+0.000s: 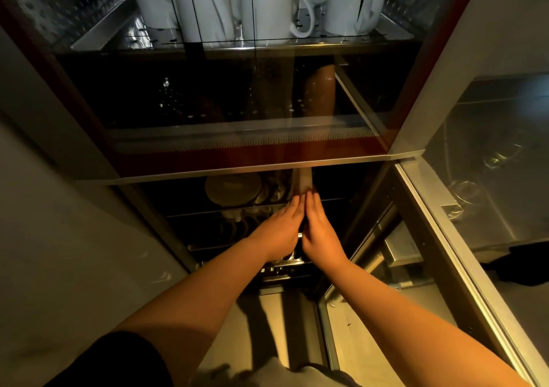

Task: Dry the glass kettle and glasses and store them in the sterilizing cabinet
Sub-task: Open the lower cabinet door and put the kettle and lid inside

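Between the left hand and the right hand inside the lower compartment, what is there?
In the head view, the left hand and the right hand are side by side, fingers nearly touching. Only a narrow dark gap with a small metal piece shows between them; what they hold is unclear.

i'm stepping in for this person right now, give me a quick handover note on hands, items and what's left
Left hand and right hand: both reach into the lower compartment of the sterilizing cabinet, held close together around a clear item I can't make out; the grip is unclear.
Items: white mugs on the top shelf; a pale lid or dish and other ware on the lower rack. The kettle can't be identified.
Done: cabinet door open, some ware stored.
Left: set this item down, withdraw the hands, close the door.
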Available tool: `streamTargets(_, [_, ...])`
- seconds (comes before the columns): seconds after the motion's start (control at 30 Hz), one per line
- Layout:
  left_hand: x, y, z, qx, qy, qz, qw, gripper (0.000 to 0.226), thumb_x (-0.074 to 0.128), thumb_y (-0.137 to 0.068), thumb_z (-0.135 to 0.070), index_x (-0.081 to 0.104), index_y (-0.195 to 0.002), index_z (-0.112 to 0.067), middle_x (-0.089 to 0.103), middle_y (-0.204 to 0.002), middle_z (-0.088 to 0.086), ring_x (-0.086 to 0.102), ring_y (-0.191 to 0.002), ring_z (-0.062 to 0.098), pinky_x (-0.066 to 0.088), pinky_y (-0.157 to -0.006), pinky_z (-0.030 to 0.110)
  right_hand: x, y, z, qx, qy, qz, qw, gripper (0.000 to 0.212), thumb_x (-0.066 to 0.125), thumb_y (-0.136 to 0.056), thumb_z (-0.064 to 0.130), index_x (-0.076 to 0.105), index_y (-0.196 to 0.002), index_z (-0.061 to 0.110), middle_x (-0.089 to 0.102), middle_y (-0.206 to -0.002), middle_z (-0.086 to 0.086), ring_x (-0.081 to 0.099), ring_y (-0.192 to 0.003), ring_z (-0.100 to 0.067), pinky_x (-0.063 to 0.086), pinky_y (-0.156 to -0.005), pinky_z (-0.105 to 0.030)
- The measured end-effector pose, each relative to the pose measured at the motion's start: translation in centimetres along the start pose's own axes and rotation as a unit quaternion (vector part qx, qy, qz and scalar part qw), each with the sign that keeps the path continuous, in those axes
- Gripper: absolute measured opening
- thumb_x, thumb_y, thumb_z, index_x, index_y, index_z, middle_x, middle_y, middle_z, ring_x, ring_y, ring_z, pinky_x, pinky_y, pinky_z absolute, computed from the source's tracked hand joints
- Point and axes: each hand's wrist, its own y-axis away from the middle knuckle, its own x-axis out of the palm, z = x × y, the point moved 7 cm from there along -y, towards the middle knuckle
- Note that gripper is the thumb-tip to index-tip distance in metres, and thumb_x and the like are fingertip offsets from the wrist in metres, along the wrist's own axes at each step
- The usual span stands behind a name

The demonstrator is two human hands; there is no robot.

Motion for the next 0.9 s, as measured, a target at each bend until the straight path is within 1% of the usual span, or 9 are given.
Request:
streamTargets(0.03, [-0.1, -0.2, 0.1, -0.006, 0.002, 0.003, 1.0, 0.071, 0.037, -0.095, -0.007, -0.009, -0.149, -0.014, -0.008, -0.157, 0.011, -0.003, -0.144, 0.018, -0.001, -0.109, 0.023, 0.1, -0.3, -0.2, 0.008, 0.004, 0.011, 1.0, 0.08, 0.048, -0.086, -0.004, 0.003, -0.15, 0.012, -0.001, -0.158, -0.008, -0.008, -0.138, -0.004, 0.001, -0.108, -0.007])
streamTargets(0.17, [0.4, -0.8, 0.5, -0.023, 0.003, 0.037, 0.999, 0.07, 0.036, -0.095, -0.005, -0.008, -0.149, -0.015, -0.008, -0.158, 0.008, -0.005, -0.144, 0.016, 0.0, -0.116, 0.029, 0.3, -0.6, -1.1, 0.02, 0.015, 0.036, 0.999, 0.075, 0.047, -0.087, -0.004, 0.008, -0.15, 0.008, 0.005, -0.158, -0.014, -0.007, -0.137, -0.005, 0.003, -0.109, -0.013])
streamTargets(0.23, [0.7, -1.0, 0.6, -0.025, 0.002, 0.047, 0.999, 0.07, 0.035, -0.095, -0.003, -0.007, -0.149, -0.015, -0.007, -0.158, 0.008, -0.005, -0.144, 0.016, 0.001, -0.117, 0.03, 0.5, -0.7, -1.5, 0.025, 0.014, 0.026, 0.999, 0.075, 0.048, -0.087, -0.003, 0.008, -0.15, 0.007, 0.007, -0.158, -0.013, -0.007, -0.137, -0.006, 0.0, -0.108, -0.01])
streamTargets(0.3, [0.9, -1.4, 0.5, -0.024, 0.006, 0.049, 0.998, 0.07, 0.036, -0.095, -0.003, -0.007, -0.149, -0.015, -0.007, -0.158, 0.007, -0.005, -0.144, 0.016, 0.002, -0.118, 0.031, 0.7, -0.8, -2.0, 0.03, 0.019, 0.018, 0.999, 0.075, 0.049, -0.088, -0.002, 0.008, -0.149, 0.007, 0.007, -0.157, -0.012, -0.007, -0.137, -0.006, -0.005, -0.104, -0.003])
streamTargets(0.4, [1.3, -1.6, 0.6, -0.027, 0.005, 0.058, 0.998, 0.071, 0.036, -0.095, -0.001, -0.007, -0.149, -0.015, -0.008, -0.158, 0.007, -0.006, -0.144, 0.016, 0.001, -0.117, 0.03, 1.2, -0.9, -2.7, 0.035, 0.033, 0.035, 0.998, 0.077, 0.049, -0.086, -0.003, 0.007, -0.15, 0.007, 0.006, -0.158, -0.013, -0.005, -0.136, -0.005, -0.008, -0.1, 0.002])
streamTargets(0.57, [1.7, -2.1, 0.5, -0.036, 0.007, 0.075, 0.997, 0.075, 0.039, -0.093, 0.001, -0.007, -0.149, -0.016, -0.008, -0.158, 0.006, -0.004, -0.145, 0.017, 0.006, -0.119, 0.036, 1.1, -0.9, -3.2, 0.061, 0.032, 0.042, 0.997, 0.079, 0.049, -0.085, -0.005, 0.006, -0.15, 0.009, 0.005, -0.158, -0.013, -0.002, -0.137, -0.006, -0.003, -0.105, -0.006])
streamTargets(0.7, [1.4, -2.8, 0.1, -0.028, 0.001, 0.072, 0.997, 0.076, 0.041, -0.091, 0.0, -0.004, -0.15, -0.015, -0.002, -0.158, 0.006, 0.001, -0.145, 0.018, 0.009, -0.118, 0.036, 0.4, -1.0, -3.3, 0.078, 0.027, 0.044, 0.996, 0.08, 0.05, -0.083, -0.006, 0.009, -0.15, 0.007, 0.009, -0.157, -0.014, 0.009, -0.144, -0.018, 0.0, -0.103, -0.005])
streamTargets(0.83, [1.2, -2.7, -0.2, -0.034, 0.0, 0.068, 0.997, 0.074, 0.041, -0.092, -0.003, -0.005, -0.149, -0.014, -0.003, -0.158, 0.007, 0.0, -0.145, 0.019, 0.006, -0.118, 0.033, -0.1, -0.6, -3.0, 0.079, 0.022, 0.052, 0.995, 0.082, 0.048, -0.083, -0.007, 0.005, -0.151, 0.011, 0.007, -0.158, -0.011, 0.007, -0.144, -0.014, 0.005, -0.107, -0.013])
streamTargets(0.9, [0.9, -2.4, -0.3, -0.034, -0.002, 0.063, 0.997, 0.072, 0.039, -0.094, -0.004, -0.006, -0.149, -0.014, -0.004, -0.158, 0.008, -0.001, -0.145, 0.019, 0.003, -0.115, 0.03, -0.4, -0.3, -2.6, 0.069, 0.029, 0.056, 0.996, 0.084, 0.048, -0.081, -0.009, 0.004, -0.15, 0.011, 0.005, -0.158, -0.01, 0.002, -0.142, -0.009, 0.002, -0.107, -0.01])
